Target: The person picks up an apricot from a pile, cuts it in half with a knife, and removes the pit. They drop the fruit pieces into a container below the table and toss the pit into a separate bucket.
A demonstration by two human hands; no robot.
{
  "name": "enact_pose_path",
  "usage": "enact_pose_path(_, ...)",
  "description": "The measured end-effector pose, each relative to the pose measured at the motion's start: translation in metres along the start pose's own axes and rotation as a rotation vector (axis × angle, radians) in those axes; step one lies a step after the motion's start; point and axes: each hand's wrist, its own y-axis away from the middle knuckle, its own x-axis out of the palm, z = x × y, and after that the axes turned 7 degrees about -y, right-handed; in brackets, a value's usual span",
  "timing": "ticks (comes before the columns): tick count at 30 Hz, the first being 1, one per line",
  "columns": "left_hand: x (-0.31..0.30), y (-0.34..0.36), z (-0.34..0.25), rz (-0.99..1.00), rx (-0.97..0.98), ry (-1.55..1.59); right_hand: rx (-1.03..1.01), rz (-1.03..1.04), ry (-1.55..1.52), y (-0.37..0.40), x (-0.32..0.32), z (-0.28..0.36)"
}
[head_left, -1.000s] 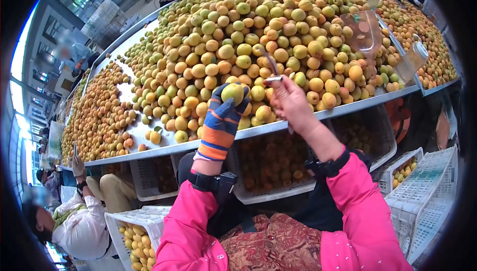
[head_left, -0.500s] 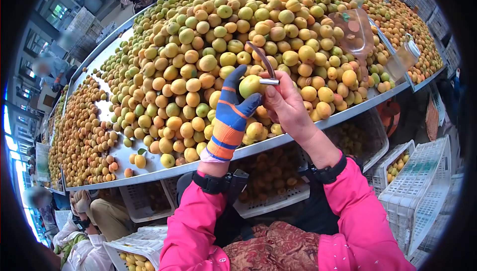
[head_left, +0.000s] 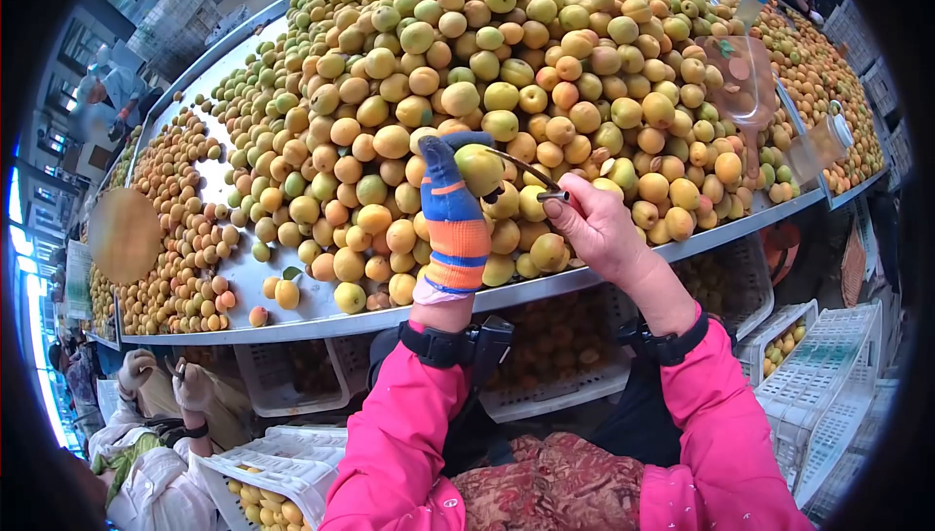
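Note:
A yellow-green apricot (head_left: 479,170) is gripped by my left hand (head_left: 454,202), which wears a blue and orange knitted glove. My bare right hand (head_left: 606,234) pinches a thin, curved brown tool (head_left: 526,167) with a short metal tube at its gripped end. The far tip of that tool meets the upper right side of the apricot. Both hands are over the front of a big heap of apricots (head_left: 390,141), orange, yellow and green, spread on a metal table (head_left: 321,326).
A clear plastic scoop (head_left: 745,93) and a clear jar (head_left: 823,146) lie on the fruit at right. White crates (head_left: 813,365) are stacked at right; another crate (head_left: 278,463) of fruit stands at lower left. A gloved co-worker (head_left: 161,477) sits at left.
The tool has swung down from pointing up, and its tip now meets the apricot. My right hand has drawn away rightward from the left. The view has shifted slightly.

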Motion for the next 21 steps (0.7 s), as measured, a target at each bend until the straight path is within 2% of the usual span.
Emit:
enact_pose_path(2, 0.001, 0.002, -0.011, -0.004, -0.005, -0.049, -0.01, -0.009, -0.014, -0.001, 0.005, -0.001)
enact_pose_path(4, -0.001, -0.001, -0.004, -0.011, 0.07, -0.069, -0.004, -0.008, -0.01, -0.001, 0.005, -0.001)
enact_pose_path(10, -0.014, -0.005, 0.007, -0.012, -0.019, -0.119, -0.04, 0.063, -0.032, -0.003, 0.016, -0.013)
enact_pose_path(12, -0.007, -0.006, 0.017, 0.047, -0.229, 0.257, -0.124, -0.065, 0.011, -0.003, 0.029, -0.015)
enact_pose_path(13, -0.004, -0.003, 0.022, 0.084, -0.13, 0.212, -0.11, -0.107, -0.031, -0.002, 0.033, -0.019)
enact_pose_path(14, -0.002, 0.0, 0.033, 0.028, 0.057, 0.116, -0.099, -0.14, -0.082, 0.0, 0.035, -0.023)
enact_pose_path(15, -0.001, -0.003, 0.028, 0.105, -0.108, 0.359, 0.043, -0.115, -0.229, -0.002, 0.033, -0.017)
enact_pose_path(16, 0.002, -0.006, 0.03, 0.067, -0.047, 0.326, 0.045, -0.138, -0.231, -0.003, 0.03, -0.028)
enact_pose_path(18, 0.007, -0.006, 0.032, 0.089, 0.125, 0.082, 0.118, -0.048, -0.3, -0.002, 0.019, -0.019)
enact_pose_path(21, 0.007, 0.006, 0.008, 0.157, 0.106, -0.129, 0.065, -0.065, -0.214, 0.001, 0.015, -0.021)
